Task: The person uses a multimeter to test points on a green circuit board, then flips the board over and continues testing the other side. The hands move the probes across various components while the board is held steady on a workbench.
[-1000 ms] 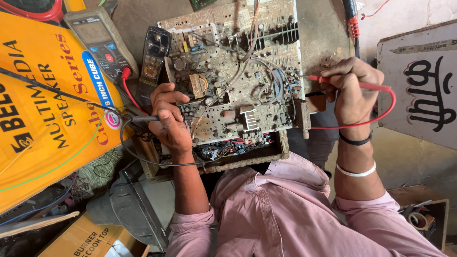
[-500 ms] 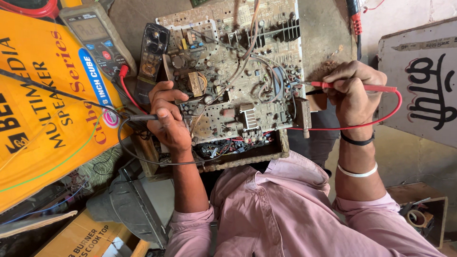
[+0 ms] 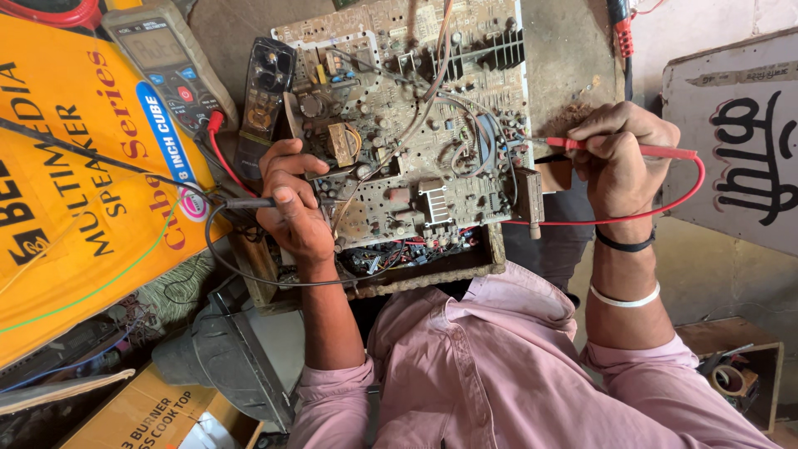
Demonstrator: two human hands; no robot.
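A dusty circuit board crowded with components rests on a wooden frame in front of me. My left hand is at the board's left edge, holding a black test probe whose lead runs off to the left. At the board's right edge, my right hand grips a red test probe, its tip touching that side of the board. The red lead loops back under my wrist. A grey multimeter lies at the upper left with both leads plugged in.
A black handheld device lies between the multimeter and the board. A large yellow carton fills the left side, with a brown box below it. A grey printed box stands at the right, above a wooden box holding a tape roll.
Both hands stay where they were, each with its probe at the board. Only the view has drifted slightly.
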